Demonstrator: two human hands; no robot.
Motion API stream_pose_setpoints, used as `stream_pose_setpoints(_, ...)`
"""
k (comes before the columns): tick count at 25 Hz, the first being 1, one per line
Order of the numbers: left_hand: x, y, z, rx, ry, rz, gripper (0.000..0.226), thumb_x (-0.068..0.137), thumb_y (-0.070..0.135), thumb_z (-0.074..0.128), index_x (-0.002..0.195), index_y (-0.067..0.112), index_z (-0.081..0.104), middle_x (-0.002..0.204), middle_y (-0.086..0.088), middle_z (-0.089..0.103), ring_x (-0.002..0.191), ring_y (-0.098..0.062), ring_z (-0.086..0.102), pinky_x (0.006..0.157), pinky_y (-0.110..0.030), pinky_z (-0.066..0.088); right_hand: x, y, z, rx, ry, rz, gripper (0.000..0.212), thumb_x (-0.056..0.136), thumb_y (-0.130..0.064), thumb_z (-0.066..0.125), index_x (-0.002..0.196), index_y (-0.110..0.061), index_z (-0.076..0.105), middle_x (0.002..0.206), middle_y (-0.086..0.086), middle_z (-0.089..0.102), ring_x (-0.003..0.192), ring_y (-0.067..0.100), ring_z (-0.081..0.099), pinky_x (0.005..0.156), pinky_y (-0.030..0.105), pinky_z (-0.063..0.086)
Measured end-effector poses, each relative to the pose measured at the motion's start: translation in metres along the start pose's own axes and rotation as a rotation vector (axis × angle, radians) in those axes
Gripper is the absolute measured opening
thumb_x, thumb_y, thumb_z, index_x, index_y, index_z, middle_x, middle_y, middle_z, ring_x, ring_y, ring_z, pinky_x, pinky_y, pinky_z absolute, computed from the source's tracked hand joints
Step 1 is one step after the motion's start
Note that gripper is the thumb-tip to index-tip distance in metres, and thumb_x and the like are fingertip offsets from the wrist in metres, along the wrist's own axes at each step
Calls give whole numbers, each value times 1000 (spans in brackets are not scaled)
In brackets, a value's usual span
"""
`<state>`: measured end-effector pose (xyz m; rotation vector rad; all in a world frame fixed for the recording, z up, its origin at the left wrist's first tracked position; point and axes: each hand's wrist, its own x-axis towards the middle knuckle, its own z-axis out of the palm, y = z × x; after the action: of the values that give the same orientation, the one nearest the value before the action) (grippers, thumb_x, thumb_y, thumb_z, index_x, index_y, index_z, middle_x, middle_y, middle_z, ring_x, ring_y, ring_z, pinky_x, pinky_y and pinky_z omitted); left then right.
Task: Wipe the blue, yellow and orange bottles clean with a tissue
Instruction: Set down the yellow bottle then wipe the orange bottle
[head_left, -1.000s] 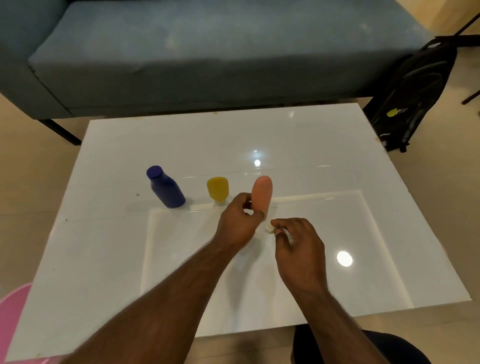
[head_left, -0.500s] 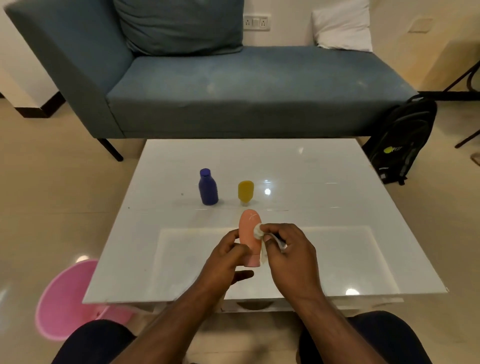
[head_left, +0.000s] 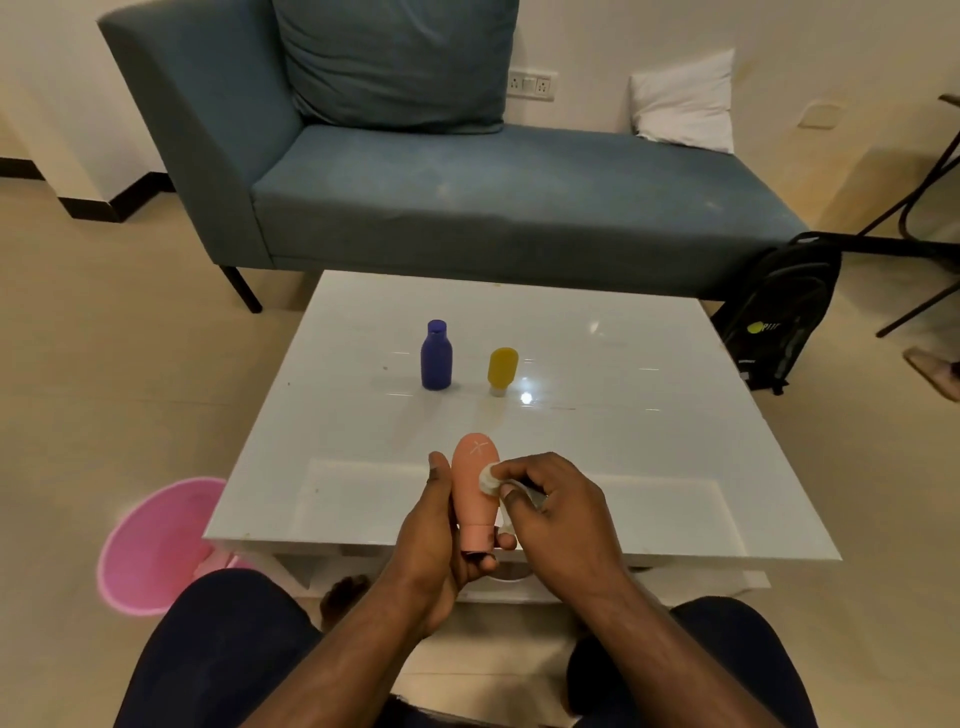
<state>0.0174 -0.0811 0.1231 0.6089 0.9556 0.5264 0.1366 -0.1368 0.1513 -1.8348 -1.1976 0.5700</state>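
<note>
My left hand (head_left: 434, 540) holds the orange bottle (head_left: 474, 488) cap-down over the near edge of the white table (head_left: 649, 467). My right hand (head_left: 553, 504) pinches a small wad of white tissue (head_left: 488, 479) against the bottle's right side. The blue bottle (head_left: 436, 356) stands upright farther back on the table. The yellow bottle (head_left: 502, 370) stands on its cap just to the right of the blue one.
A pink bucket (head_left: 150, 545) sits on the floor to the left of the table. A blue sofa (head_left: 467, 192) runs behind the table. A black backpack (head_left: 779, 312) leans at the table's far right corner. My knees are below the near edge.
The view has pulled back and up from the table. Both hands have brought the orange bottle off the table toward me, and the tissue has moved from its base up onto its side.
</note>
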Motion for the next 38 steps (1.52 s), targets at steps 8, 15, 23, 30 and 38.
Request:
stream_pose_setpoints(8, -9, -18, -10, -11, -38, -4, 77, 91, 73, 32, 128, 11, 59, 83, -11, 69, 58, -16, 55, 45, -26, 43, 16, -11, 9, -377, -21, -160, 26, 92, -16, 54, 115, -20, 65, 114, -3, 63, 104, 12, 56, 96, 27, 44)
stream_pose_setpoints(15, -7, -19, -14, 15, -68, 6, 77, 90, 75, 26, 125, 16, 61, 78, -10, 66, 58, -15, 56, 46, -25, 42, 14, -9, 19, -454, -77, -207, 26, 87, -17, 61, 112, -19, 66, 110, 0, 60, 103, 17, 53, 91, 28, 46)
stream_pose_setpoints(23, -3, -17, -16, -17, -90, 32, 78, 90, 75, 23, 127, 17, 61, 80, -10, 66, 58, -14, 58, 45, -24, 41, 13, -7, 21, -549, -147, -309, 29, 82, -17, 67, 112, -20, 67, 111, 1, 62, 102, 20, 52, 84, 26, 43)
stream_pose_setpoints(30, 0, -16, -17, -34, -117, 22, 79, 89, 76, 23, 127, 19, 62, 100, -19, 75, 85, -25, 71, 72, -38, 55, -11, -10, 29, -510, -230, -362, 30, 77, -14, 70, 107, -17, 69, 106, 2, 64, 95, 20, 54, 81, 32, 50)
stream_pose_setpoints(38, 8, -17, -21, -112, -92, -17, 83, 86, 79, 28, 129, 17, 61, 118, -21, 72, 102, -34, 71, 85, -47, 53, -22, 6, 36, -368, -156, -261, 26, 83, -11, 61, 107, -17, 67, 105, -1, 61, 96, 14, 55, 84, 31, 51)
